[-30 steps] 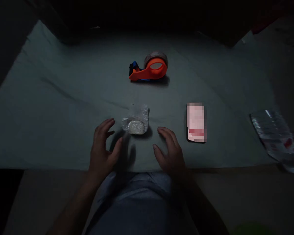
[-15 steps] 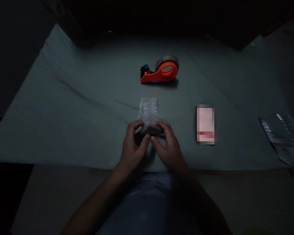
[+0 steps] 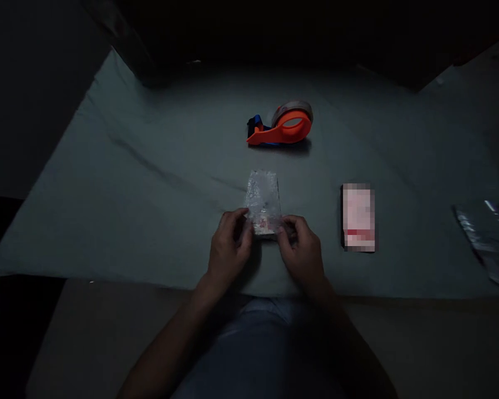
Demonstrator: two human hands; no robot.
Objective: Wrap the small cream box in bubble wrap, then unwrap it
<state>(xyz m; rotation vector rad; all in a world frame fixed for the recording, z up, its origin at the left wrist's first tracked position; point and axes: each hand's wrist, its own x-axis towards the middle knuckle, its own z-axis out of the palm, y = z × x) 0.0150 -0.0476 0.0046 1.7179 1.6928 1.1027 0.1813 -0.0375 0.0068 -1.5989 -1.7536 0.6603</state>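
Observation:
A small flat package in clear bubble wrap lies on the pale cloth in front of me, with a reddish print near its close end. My left hand grips its lower left side between thumb and fingers. On the opposite edge, my right hand pinches the lower right corner. Beyond the package rests an orange and blue tape dispenser with a roll of tape on it.
To the right lies a dark-edged rectangular item with a blurred-out face. A shiny plastic bag is at the far right of the cloth-covered table. Large dark shapes stand along the back edge.
My hands have moved apart to the package's two sides. Its near end, dark and partly uncovered before, now shows wrap and reddish print. The whole view has shifted slightly.

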